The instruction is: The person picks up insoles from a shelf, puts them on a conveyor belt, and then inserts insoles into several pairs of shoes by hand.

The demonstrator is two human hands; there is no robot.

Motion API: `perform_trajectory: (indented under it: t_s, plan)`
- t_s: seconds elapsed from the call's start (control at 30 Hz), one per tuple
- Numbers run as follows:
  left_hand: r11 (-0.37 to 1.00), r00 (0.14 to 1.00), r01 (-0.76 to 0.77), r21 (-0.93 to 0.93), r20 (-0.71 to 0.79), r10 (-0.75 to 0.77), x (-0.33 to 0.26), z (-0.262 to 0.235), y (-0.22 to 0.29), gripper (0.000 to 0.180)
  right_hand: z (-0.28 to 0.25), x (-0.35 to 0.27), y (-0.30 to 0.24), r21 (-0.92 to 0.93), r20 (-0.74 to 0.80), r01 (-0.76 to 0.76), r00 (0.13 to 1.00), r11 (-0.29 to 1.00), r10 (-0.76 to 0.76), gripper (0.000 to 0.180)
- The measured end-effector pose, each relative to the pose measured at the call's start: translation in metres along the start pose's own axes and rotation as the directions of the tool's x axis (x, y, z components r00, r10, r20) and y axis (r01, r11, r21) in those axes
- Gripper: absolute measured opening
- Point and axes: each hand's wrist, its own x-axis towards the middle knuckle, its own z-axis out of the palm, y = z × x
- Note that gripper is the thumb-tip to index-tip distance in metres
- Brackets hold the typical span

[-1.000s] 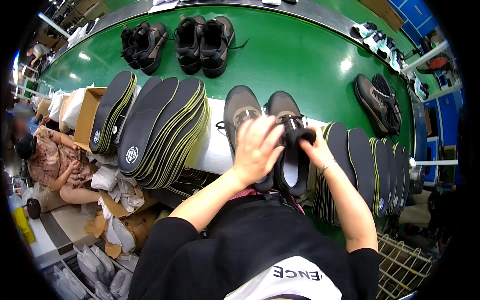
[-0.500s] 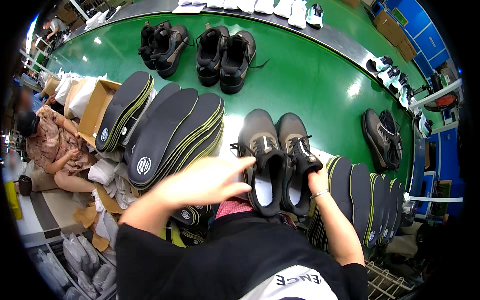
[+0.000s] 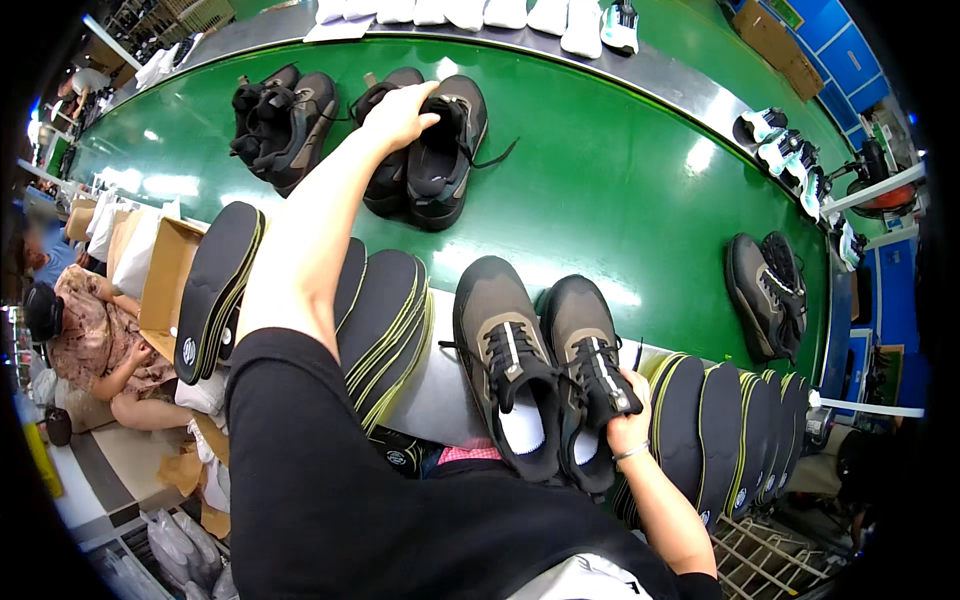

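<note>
My left hand (image 3: 398, 118) reaches out to the far pair of shoes, thumb and forefinger apart beside the collar of the right-hand black-brown shoe (image 3: 440, 185). Its mate (image 3: 386, 182) lies partly under that hand. Close to my body, a left lace-up shoe (image 3: 503, 345) and a right lace-up shoe (image 3: 583, 330) rest side by side, toes pointing away, with white linings showing inside. My right hand (image 3: 628, 415) is closed on the right shoe's collar, near its tongue; some fingers are hidden.
Stacks of dark insoles with yellow-green edges stand left (image 3: 385, 320) and right (image 3: 675, 410). Another shoe pair sits far left (image 3: 290, 125), one more at right (image 3: 765, 295). Behind the green table (image 3: 590, 190) runs a grey ledge with white shoes. A seated person (image 3: 90, 330) is at left.
My left hand has moved from beside the near shoes forward and left to the far pair. My right hand stays at the near right shoe. The view has shifted slightly.
</note>
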Motion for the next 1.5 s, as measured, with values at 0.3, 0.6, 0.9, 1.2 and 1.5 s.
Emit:
perform_trajectory:
  t_s: [0.3,0.6,0.9,1.2,1.5]
  plan:
    - [0.969,0.941,0.186,-0.161,0.314,-0.129,0.064,0.036,-0.051,0.028,-0.003,0.002,-0.004,-0.142,0.054,0.034,0.998,0.989,-0.027,0.041]
    - [0.812,0.753,0.553,-0.184,0.526,-0.394,0.080,0.009,-0.031,0.026,-0.001,0.003,-0.002,-0.226,0.078,0.051,0.996,0.973,-0.034,0.041]
    - [0.958,0.900,-0.050,-0.281,0.404,0.165,0.058,0.012,-0.037,0.039,-0.001,0.001,-0.001,-0.204,0.090,0.008,0.996,0.979,0.011,0.043]
    - [0.951,0.934,0.266,-0.157,0.287,-0.213,0.077,0.031,-0.041,0.037,-0.001,-0.001,0.006,-0.288,0.121,0.061,0.992,0.956,-0.027,0.047]
    - [0.891,0.857,0.420,-0.172,0.400,-0.327,0.077,0.020,-0.041,0.038,0.001,-0.001,-0.001,-0.266,0.108,0.050,0.994,0.963,-0.022,0.044]
